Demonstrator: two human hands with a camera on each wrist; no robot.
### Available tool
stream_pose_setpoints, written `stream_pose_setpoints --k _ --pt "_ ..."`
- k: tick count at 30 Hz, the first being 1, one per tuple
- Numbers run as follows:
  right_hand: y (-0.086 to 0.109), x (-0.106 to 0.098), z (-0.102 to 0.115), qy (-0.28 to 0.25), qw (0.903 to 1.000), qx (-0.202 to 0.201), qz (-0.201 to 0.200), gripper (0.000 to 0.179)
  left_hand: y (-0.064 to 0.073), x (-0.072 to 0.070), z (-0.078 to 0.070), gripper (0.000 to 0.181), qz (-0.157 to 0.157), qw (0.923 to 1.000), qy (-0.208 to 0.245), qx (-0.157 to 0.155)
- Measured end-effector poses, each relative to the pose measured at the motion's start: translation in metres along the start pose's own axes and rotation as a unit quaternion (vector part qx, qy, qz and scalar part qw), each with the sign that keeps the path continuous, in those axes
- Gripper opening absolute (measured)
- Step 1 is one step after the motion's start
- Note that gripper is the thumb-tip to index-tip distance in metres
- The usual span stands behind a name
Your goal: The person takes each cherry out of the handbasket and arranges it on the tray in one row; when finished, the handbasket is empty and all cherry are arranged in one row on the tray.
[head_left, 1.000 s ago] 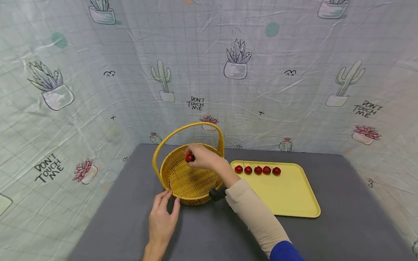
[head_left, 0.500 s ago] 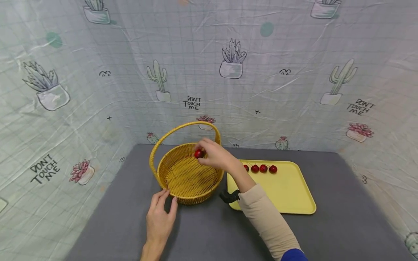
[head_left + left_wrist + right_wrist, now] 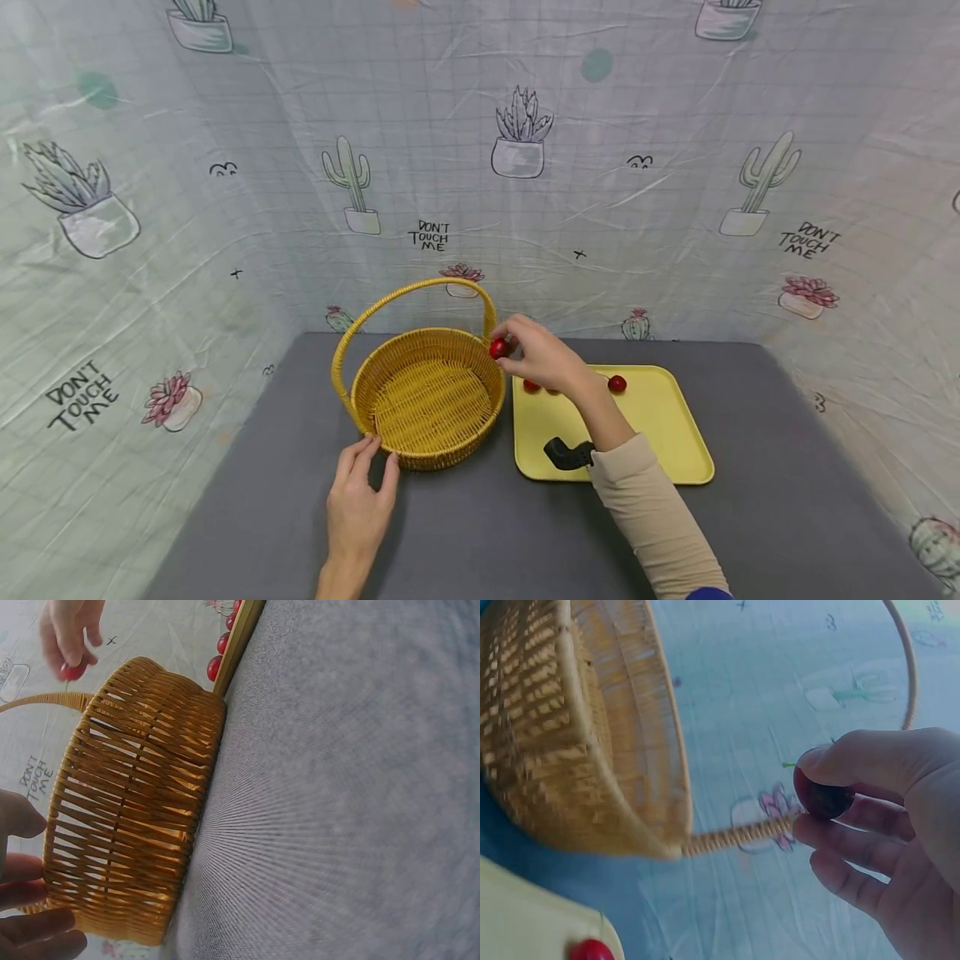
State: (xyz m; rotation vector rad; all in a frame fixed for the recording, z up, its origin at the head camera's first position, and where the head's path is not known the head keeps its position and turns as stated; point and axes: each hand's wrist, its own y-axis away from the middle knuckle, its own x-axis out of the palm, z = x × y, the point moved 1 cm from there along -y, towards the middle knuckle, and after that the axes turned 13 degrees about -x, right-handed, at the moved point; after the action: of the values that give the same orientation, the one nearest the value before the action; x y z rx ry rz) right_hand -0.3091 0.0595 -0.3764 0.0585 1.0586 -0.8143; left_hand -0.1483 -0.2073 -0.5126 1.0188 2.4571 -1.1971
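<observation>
— Where's the cherry (image 3: 498, 348) now?
— Small, dark red and glossy, pinched in the right hand (image 3: 542, 357) just beside the basket's right rim, above the bench.
— And the basket (image 3: 427, 398)?
— Round, woven yellow wicker, upright with its arched handle raised, empty; the left hand (image 3: 358, 510) touches its near wall.
</observation>
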Motion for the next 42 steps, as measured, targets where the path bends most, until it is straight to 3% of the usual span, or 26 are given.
stream_pose_setpoints --k 8,19,28,42 --pt "0.032 -0.021 -0.022 0.027 0.9990 0.025 -0.026 0.028 -0.001 -0.001 -0.001 0.032 0.002 1.0000 0.002 -0.001" --pt "0.083 -0.044 -0.071 0.044 0.9931 0.098 -0.048 0.041 0.000 0.000 -0.002 0.033 0.005 1.0000 0.000 -0.007" --pt "0.122 -0.048 -0.112 0.071 0.9876 0.128 -0.056 0.036 0.000 0.000 0.000 0.032 0.007 0.9999 0.001 -0.012" --pt "0.155 -0.044 -0.147 0.076 0.9747 0.206 -0.042 0.040 0.000 0.000 -0.002 0.032 0.006 0.9998 -0.001 -0.016"
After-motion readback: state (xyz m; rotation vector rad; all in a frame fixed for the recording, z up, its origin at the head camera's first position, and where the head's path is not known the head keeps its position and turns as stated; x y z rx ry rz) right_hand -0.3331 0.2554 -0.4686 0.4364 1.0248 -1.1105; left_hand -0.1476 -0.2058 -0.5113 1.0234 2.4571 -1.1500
